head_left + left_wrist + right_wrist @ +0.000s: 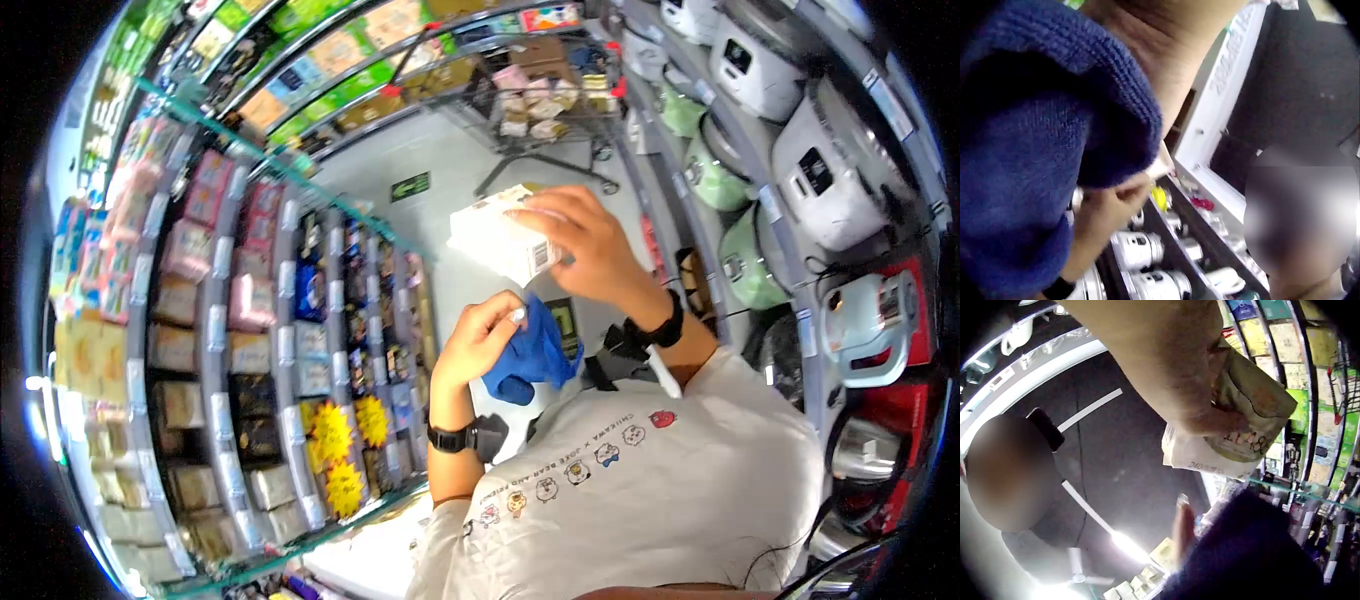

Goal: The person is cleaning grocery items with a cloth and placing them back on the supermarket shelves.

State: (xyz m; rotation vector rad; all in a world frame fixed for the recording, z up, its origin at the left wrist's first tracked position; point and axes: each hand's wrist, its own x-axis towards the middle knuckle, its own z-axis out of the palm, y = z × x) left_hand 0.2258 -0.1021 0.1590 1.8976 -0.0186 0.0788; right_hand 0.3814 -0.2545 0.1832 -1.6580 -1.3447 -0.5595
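1. Our left hand (478, 340) pinches the blue cloth (532, 352), its fingers curled.
2. Our right hand (592, 245), just beyond the left, grips the pale package (488, 236).
3. Left of our hands stands the packet shelf (217, 325); to their right, green cookers (748, 262).
4. Beyond them, we see the loaded cart (565, 130).

Shirt (640, 490): "CHIIKAWA X JOKE BEAR…"; pack (1255, 400): "240".
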